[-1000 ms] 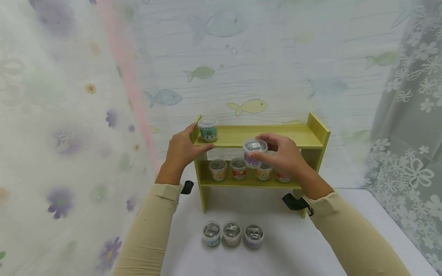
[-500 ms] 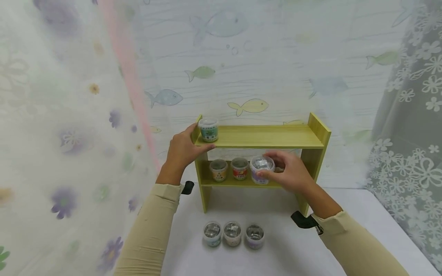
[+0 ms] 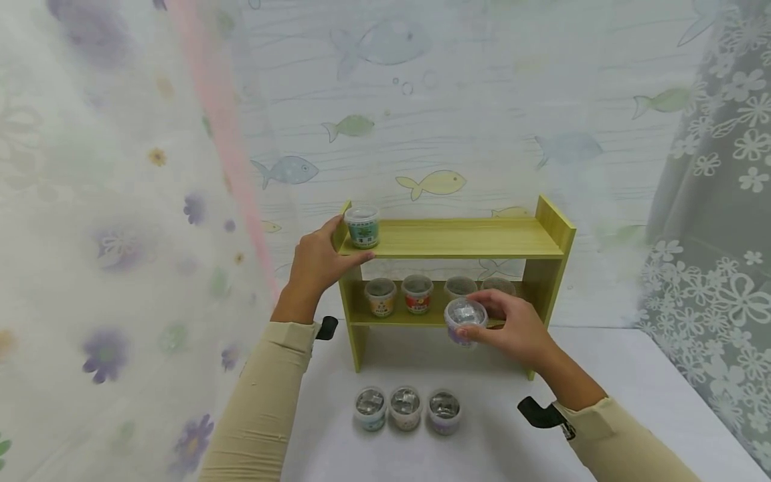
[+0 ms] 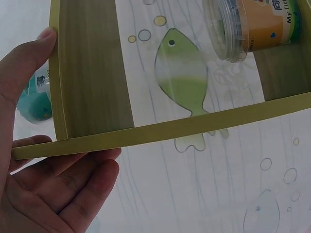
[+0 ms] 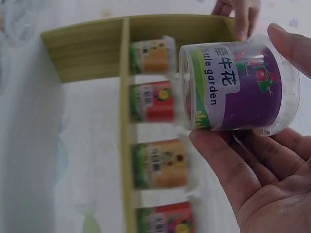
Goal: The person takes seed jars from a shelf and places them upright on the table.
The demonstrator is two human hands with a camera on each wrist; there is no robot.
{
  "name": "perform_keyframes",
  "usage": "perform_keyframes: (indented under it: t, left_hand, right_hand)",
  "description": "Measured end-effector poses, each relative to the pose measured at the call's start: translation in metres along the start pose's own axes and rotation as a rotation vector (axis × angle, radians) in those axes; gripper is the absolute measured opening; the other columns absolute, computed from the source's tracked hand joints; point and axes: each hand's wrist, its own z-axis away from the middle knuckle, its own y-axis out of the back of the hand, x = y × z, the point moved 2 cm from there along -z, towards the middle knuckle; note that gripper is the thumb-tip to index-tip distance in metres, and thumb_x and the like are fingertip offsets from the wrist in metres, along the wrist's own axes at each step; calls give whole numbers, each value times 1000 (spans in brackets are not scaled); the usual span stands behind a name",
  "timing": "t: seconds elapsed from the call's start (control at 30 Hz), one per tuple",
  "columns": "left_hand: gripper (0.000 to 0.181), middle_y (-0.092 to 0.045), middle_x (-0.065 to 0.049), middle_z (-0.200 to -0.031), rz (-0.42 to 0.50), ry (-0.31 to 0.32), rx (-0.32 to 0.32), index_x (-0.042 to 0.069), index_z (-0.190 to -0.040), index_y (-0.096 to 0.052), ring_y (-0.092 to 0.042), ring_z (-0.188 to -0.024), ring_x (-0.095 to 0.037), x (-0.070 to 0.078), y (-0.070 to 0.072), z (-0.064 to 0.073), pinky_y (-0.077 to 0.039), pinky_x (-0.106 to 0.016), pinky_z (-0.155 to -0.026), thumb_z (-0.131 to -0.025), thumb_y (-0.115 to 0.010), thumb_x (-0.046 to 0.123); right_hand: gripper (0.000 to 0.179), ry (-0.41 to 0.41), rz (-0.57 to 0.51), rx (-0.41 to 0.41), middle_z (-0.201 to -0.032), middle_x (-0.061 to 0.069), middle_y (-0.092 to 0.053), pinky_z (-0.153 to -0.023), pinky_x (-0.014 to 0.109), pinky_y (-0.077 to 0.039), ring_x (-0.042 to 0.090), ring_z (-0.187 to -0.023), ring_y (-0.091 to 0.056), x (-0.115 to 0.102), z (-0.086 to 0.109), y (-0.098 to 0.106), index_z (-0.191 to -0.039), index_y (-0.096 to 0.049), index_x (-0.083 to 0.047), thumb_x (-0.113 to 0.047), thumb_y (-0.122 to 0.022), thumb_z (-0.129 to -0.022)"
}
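My left hand (image 3: pixel 317 260) grips the upper left corner of a yellow-green wooden shelf rack (image 3: pixel 464 238). In the left wrist view the thumb lies along one board and the fingers (image 4: pixel 92 187) wrap round the side panel's edge. Close beside that hand, a green-labelled cup (image 3: pixel 364 231) stands on the top board. My right hand (image 3: pixel 517 329) holds a clear-lidded plastic planting cup (image 3: pixel 459 335) in front of the lower board. The right wrist view shows its purple "little garden" label (image 5: pixel 252 87), pinched between thumb and fingers.
On the lower board stand orange-labelled (image 3: pixel 381 302) and red-labelled cups (image 3: pixel 417 301); the right hand partly covers two at the right. Three more lidded cups (image 3: pixel 405 408) sit in a row on the white table (image 3: pixel 512 435). A fish-patterned curtain (image 3: pixel 458 120) hangs behind.
My right hand has carried the purple-labelled cup down from top-board height to the lower board's front edge, slightly rightward. The left hand has stayed on the rack's corner.
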Motion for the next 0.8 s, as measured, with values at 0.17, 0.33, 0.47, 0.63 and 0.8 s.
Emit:
perform_keyframes:
  t: [0.17,0.33,0.47,0.63,0.8]
  left_hand:
    - [105,-64,-18,-142,13,21,2,12,-157,-46,-68,-113,-35,7,4,14,-58,-50,-90,-75,-85,65]
    - [105,-65,-18,-141,-3,35,20,13,-157,-46,-68,-111,-34,14,8,28,-58,-49,-88,-75,-85,66]
    - [105,-65,-18,-140,-16,45,30,13,-157,-46,-68,-111,-35,19,10,39,-58,-49,-88,-75,-85,66]
    - [104,-65,-19,-140,-21,61,35,12,-157,-46,-68,-112,-34,27,13,52,-57,-49,-89,-75,-85,65]
    - [105,-63,-19,-142,-37,75,43,12,-157,-46,-67,-117,-36,35,17,64,-57,-50,-92,-75,-84,66]
  right_hand:
    - [59,-36,-35,-30,-121,8,-73,-79,28,-60,30,-113,-73,16,24,-2,-129,-67,-13,-41,-89,-81]
    - [60,-69,-87,-68,-122,10,-73,-79,27,-60,30,-114,-72,28,46,-3,-130,-66,-12,-41,-88,-82]
    - [61,-103,-97,-99,-124,9,-73,-81,27,-59,28,-115,-71,36,61,-4,-131,-65,-12,-42,-87,-83]
    - [61,-114,-120,-108,-123,9,-73,-82,26,-58,27,-114,-72,50,77,-7,-131,-66,-11,-40,-89,-82]
    - [60,-114,-144,-121,-122,9,-73,-82,26,-58,28,-113,-72,65,93,-10,-130,-66,-11,-37,-89,-82]
